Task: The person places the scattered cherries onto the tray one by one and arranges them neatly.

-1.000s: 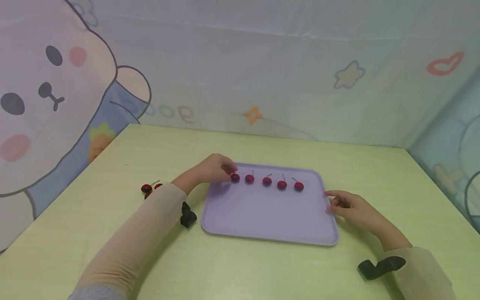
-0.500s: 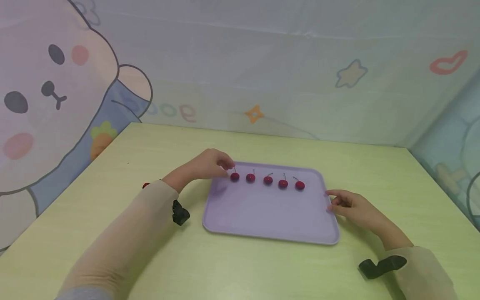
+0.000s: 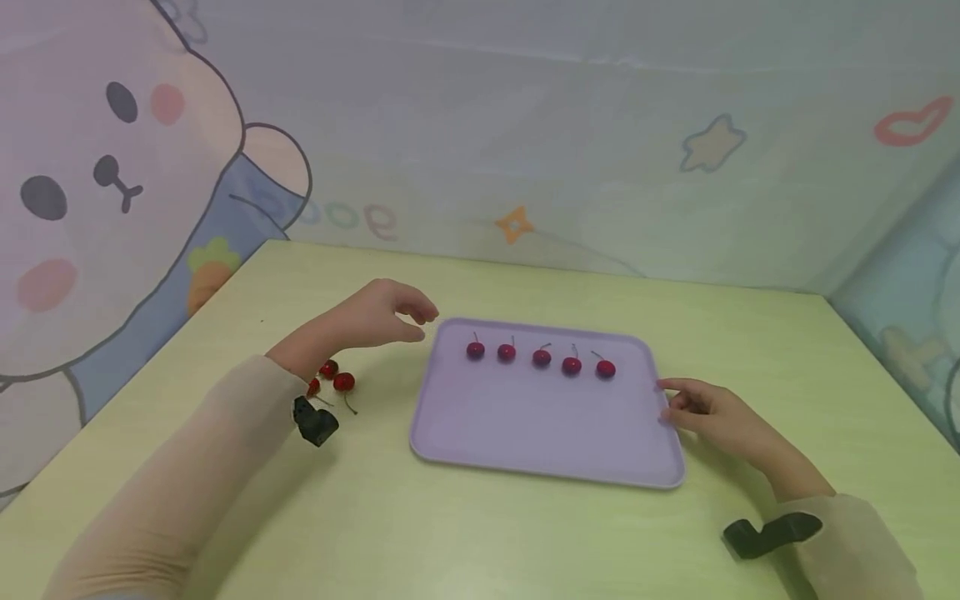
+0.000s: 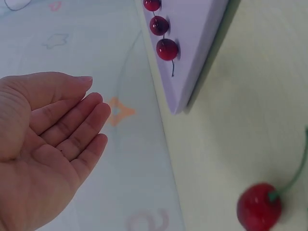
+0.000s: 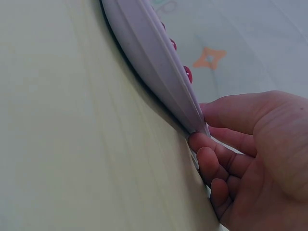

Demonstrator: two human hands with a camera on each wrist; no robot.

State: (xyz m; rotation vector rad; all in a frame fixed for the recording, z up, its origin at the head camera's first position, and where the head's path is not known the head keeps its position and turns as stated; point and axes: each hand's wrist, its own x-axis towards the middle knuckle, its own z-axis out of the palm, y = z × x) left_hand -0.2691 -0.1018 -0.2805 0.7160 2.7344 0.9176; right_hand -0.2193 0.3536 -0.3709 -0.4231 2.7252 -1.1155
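Note:
Several red cherries (image 3: 542,357) with stems stand in a row along the far side of the lilac tray (image 3: 547,433). Off the tray's far left corner, above the table, my left hand (image 3: 367,317) is empty, its fingers loosely bent and apart from the thumb. Below its wrist lie more cherries (image 3: 344,382) on the table, partly hidden by the sleeve; a single cherry (image 4: 259,207) shows large in the left wrist view. My right hand (image 3: 712,417) pinches the tray's right edge, its thumb at the rim (image 5: 199,113) and curled fingers beneath it in the right wrist view.
The pale yellow-green table (image 3: 480,533) extends around the tray. Behind it hangs a cloth backdrop (image 3: 480,125) printed with a bear, a star and a heart. A black wrist mount (image 3: 315,422) sits on the left sleeve, another black mount (image 3: 772,535) on the right.
My left hand has let go of the leftmost cherry and moved left off the tray, leaving it at the row's end. More loose cherries now show. The right hand stays at the tray edge.

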